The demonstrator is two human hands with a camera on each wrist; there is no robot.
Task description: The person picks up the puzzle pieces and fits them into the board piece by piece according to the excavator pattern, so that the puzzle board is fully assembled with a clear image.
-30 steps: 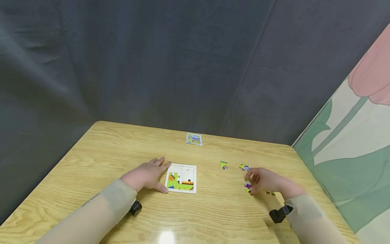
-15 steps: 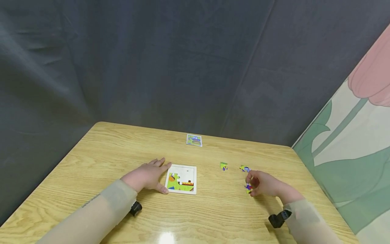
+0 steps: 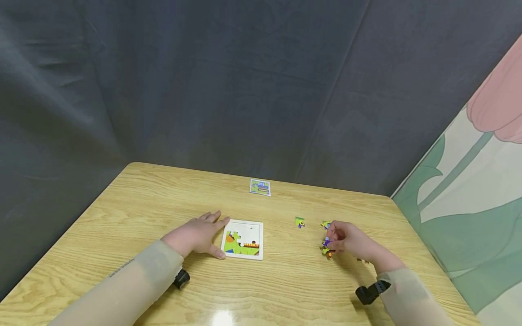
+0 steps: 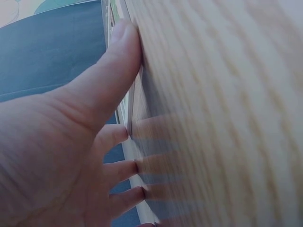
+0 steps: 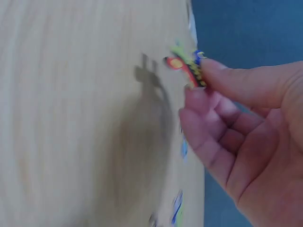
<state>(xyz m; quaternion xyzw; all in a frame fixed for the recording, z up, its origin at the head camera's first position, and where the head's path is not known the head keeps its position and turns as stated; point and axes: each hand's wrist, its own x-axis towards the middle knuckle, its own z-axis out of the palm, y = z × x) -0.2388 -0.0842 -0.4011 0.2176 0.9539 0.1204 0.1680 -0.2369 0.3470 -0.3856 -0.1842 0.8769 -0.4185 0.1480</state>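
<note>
My left hand (image 3: 197,234) lies with fingers spread on the table, its thumb and fingertips at the left edge of a square white puzzle tray (image 3: 262,235). Green, orange and striped red-yellow pieces fill the tray's lower part; its upper part shows white. In the left wrist view, the thumb (image 4: 111,71) is straight along the tray's edge. My right hand (image 3: 352,240) pinches a colourful jigsaw piece (image 5: 189,66) between thumb and fingertips, above the tabletop, where its shadow falls. Beyond that hand, a green-and-blue jigsaw piece (image 3: 325,224) is partly covered by the fingers.
Another jigsaw piece (image 3: 300,222), green with yellow and blue, lies between tray and right hand. More piece edges (image 3: 363,261) show beneath the right wrist. A picture card (image 3: 260,187) of a blue digger lies near the table's back edge, before a dark curtain (image 3: 244,90).
My right hand has taken up the jigsaw piece that lay under its fingers, lifting it and shifting slightly left and away from me. The left hand and tray have stayed put.
</note>
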